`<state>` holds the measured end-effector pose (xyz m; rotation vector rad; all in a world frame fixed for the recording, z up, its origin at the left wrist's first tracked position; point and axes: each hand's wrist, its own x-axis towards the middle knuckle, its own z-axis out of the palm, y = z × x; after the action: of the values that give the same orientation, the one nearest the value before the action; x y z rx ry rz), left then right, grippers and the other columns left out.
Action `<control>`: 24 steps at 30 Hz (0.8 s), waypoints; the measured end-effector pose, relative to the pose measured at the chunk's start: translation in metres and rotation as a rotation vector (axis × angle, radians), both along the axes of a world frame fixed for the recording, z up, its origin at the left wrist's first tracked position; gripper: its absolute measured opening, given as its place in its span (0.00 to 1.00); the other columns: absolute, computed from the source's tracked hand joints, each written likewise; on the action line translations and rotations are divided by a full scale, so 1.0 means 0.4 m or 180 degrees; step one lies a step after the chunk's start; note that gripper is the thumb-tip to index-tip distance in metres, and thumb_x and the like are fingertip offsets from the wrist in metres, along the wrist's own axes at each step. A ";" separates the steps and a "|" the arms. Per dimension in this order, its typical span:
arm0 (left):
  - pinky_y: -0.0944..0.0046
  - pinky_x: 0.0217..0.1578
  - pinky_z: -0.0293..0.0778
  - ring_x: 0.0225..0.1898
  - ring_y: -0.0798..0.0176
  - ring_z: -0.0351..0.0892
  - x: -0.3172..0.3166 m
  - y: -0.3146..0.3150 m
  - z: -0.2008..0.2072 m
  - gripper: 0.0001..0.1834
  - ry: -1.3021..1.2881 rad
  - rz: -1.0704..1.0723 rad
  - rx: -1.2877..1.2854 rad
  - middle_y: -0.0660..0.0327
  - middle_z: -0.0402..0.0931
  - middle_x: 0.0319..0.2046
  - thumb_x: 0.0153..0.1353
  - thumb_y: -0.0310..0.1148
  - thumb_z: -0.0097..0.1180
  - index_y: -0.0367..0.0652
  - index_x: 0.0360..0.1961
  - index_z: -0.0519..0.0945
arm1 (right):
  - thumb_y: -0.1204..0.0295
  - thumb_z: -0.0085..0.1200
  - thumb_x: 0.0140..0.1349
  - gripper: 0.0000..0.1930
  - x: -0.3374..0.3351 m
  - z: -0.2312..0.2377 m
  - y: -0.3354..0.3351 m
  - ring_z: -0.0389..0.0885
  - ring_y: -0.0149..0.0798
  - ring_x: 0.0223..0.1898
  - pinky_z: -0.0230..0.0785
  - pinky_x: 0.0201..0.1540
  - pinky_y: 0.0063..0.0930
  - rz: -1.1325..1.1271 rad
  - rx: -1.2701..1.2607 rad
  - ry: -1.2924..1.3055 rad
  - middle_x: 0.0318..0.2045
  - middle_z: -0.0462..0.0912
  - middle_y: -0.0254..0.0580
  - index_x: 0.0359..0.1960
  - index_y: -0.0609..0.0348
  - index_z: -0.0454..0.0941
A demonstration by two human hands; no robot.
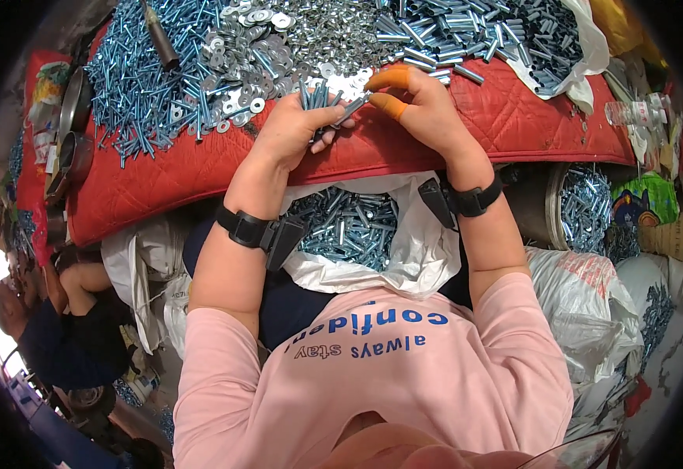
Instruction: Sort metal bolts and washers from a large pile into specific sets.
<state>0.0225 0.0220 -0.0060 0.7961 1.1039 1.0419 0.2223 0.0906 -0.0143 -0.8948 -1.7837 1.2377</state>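
Note:
Over the front part of a red quilted cover (396,148), my left hand (288,129) is closed around a bunch of thin bluish metal bolts (318,95). One metal sleeve piece (351,108) sticks out from its fingers toward the right. My right hand (429,113) wears orange covers on thumb and forefinger. Its fingertips pinch at that piece's end; whatever small part is between them I cannot make out. Just beyond both hands lie flat washers (248,59), small metal rings (330,39) and metal sleeves (451,31). Loose bolts (142,90) are heaped at the far left.
In my lap, a white sack (427,258) holds assembled metal fasteners (345,223). A tipped metal container (558,207) of fasteners stands at right, near stuffed white sacks (576,305). A pointed tool (159,39) lies on the bolts. Another person (60,328) sits at left.

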 end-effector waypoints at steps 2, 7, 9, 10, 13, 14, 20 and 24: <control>0.76 0.12 0.61 0.15 0.73 0.70 -0.003 0.000 -0.001 0.07 0.0041 0.0052 -0.0024 0.54 0.80 0.26 0.56 0.25 0.56 0.35 0.35 0.75 | 0.71 0.61 0.54 0.12 0.003 0.007 0.006 0.78 0.29 0.31 0.71 0.35 0.21 -0.0107 -0.0134 -0.0919 0.32 0.82 0.39 0.40 0.60 0.80; 0.77 0.12 0.62 0.16 0.73 0.70 0.001 -0.001 0.011 0.07 0.0083 -0.0004 -0.0015 0.54 0.80 0.26 0.55 0.25 0.56 0.35 0.35 0.76 | 0.71 0.62 0.53 0.13 0.003 -0.004 -0.001 0.78 0.29 0.31 0.71 0.34 0.22 0.0284 0.0238 -0.0350 0.35 0.81 0.40 0.41 0.59 0.80; 0.77 0.12 0.62 0.16 0.73 0.70 0.004 -0.003 0.013 0.07 0.0141 -0.0027 -0.0015 0.54 0.80 0.26 0.55 0.25 0.56 0.35 0.35 0.76 | 0.71 0.62 0.53 0.13 0.008 -0.012 0.009 0.77 0.29 0.30 0.70 0.34 0.22 -0.0049 -0.0381 -0.0691 0.35 0.81 0.40 0.41 0.59 0.80; 0.77 0.12 0.61 0.16 0.74 0.70 0.004 -0.007 0.009 0.08 0.0136 -0.0009 -0.0006 0.53 0.80 0.27 0.56 0.26 0.57 0.35 0.36 0.75 | 0.71 0.62 0.53 0.13 0.000 -0.007 0.006 0.77 0.29 0.30 0.70 0.34 0.22 -0.0043 -0.0358 -0.0684 0.35 0.81 0.40 0.41 0.59 0.80; 0.77 0.12 0.60 0.16 0.74 0.69 0.002 -0.011 0.011 0.08 0.0136 0.0021 0.0016 0.54 0.80 0.27 0.56 0.28 0.58 0.36 0.35 0.75 | 0.68 0.62 0.54 0.10 -0.013 0.002 -0.016 0.76 0.27 0.24 0.69 0.29 0.23 0.0007 0.0625 -0.0014 0.25 0.81 0.38 0.33 0.62 0.81; 0.77 0.13 0.62 0.16 0.74 0.70 -0.001 -0.014 0.010 0.07 0.0210 -0.0017 -0.0019 0.55 0.80 0.27 0.55 0.27 0.58 0.36 0.34 0.76 | 0.67 0.62 0.54 0.11 -0.007 0.007 -0.016 0.76 0.26 0.25 0.68 0.29 0.22 0.0188 0.0360 -0.0308 0.26 0.81 0.38 0.34 0.61 0.81; 0.74 0.22 0.71 0.30 0.74 0.75 -0.018 -0.040 0.051 0.13 0.0551 -0.1113 0.0301 0.67 0.79 0.27 0.60 0.39 0.56 0.40 0.40 0.81 | 0.64 0.59 0.55 0.12 -0.022 0.024 -0.006 0.80 0.36 0.30 0.71 0.32 0.29 -0.0230 0.0423 -0.0942 0.31 0.79 0.43 0.37 0.57 0.81; 0.74 0.21 0.71 0.25 0.73 0.75 -0.004 -0.032 0.052 0.14 0.0506 -0.0932 0.0176 0.65 0.79 0.25 0.62 0.40 0.54 0.40 0.39 0.80 | 0.65 0.58 0.53 0.10 -0.078 0.006 -0.011 0.80 0.47 0.33 0.73 0.33 0.37 -0.0782 0.1708 -0.1866 0.33 0.79 0.45 0.35 0.55 0.81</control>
<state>0.0209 0.0093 0.0148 1.0648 1.0572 0.7752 0.1910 0.0863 -0.0118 -1.1736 -2.2143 0.3073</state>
